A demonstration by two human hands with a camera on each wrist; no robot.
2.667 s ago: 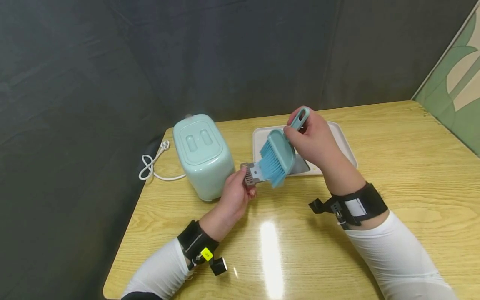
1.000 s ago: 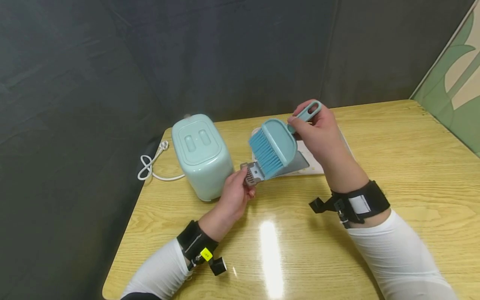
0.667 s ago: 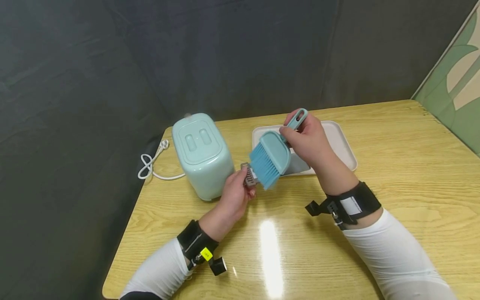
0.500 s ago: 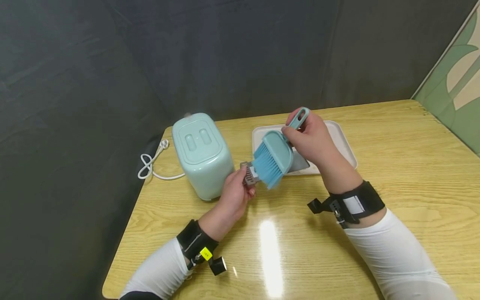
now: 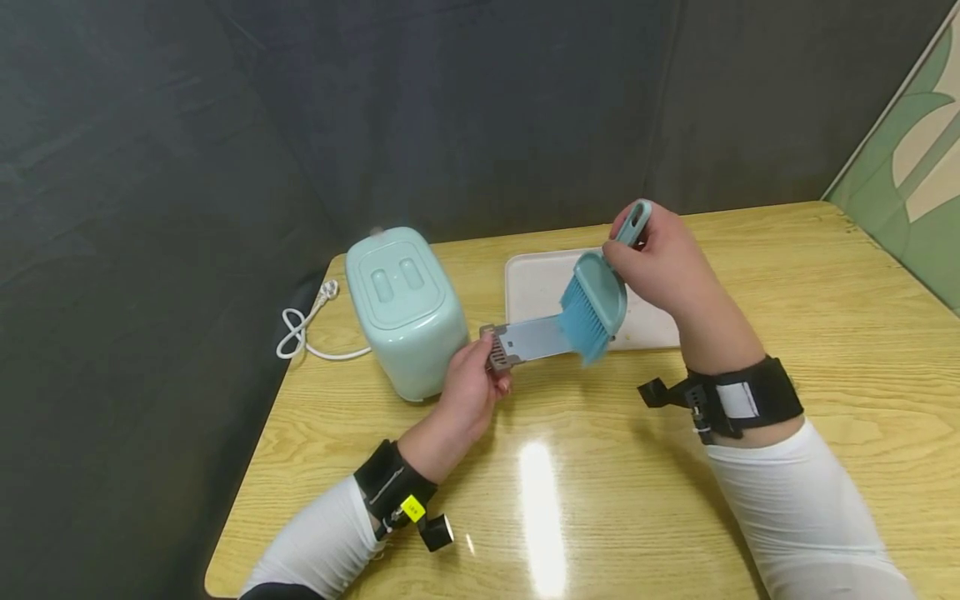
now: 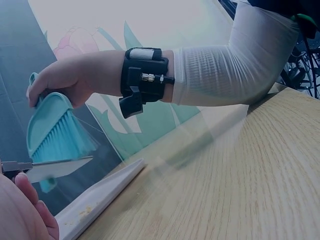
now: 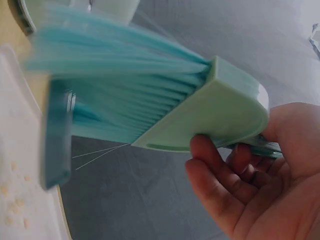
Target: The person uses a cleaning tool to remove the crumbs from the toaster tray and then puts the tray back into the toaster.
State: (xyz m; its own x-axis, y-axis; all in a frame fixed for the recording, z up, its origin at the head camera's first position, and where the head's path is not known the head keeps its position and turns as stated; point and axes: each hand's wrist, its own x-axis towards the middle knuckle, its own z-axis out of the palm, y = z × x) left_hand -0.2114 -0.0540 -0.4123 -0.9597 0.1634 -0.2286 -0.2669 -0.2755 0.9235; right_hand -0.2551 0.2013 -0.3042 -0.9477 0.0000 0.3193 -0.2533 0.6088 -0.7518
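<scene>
My left hand (image 5: 474,387) grips the slotted grey end of a flat metal crumb tray (image 5: 528,340), holding it out over the near edge of a white tray (image 5: 536,275). In my right hand (image 5: 660,262) is the handle of a light-blue hand brush (image 5: 602,292). Its blurred bristles (image 7: 115,75) splay against the far end of the crumb tray. Crumbs (image 7: 17,202) lie scattered on the white tray in the right wrist view. The right hand and brush hide part of the white tray in the head view.
A mint-green toaster (image 5: 405,312) with a lid on top stands just left of my left hand. Its white cord and plug (image 5: 327,290) lie coiled by the table's left edge. Dark cloth (image 5: 480,117) hangs behind the wooden table (image 5: 600,500).
The brush has swept back and forth along the crumb tray and is now out at its far right end, uncovering the metal plate. My left hand and the crumb tray have stayed in place.
</scene>
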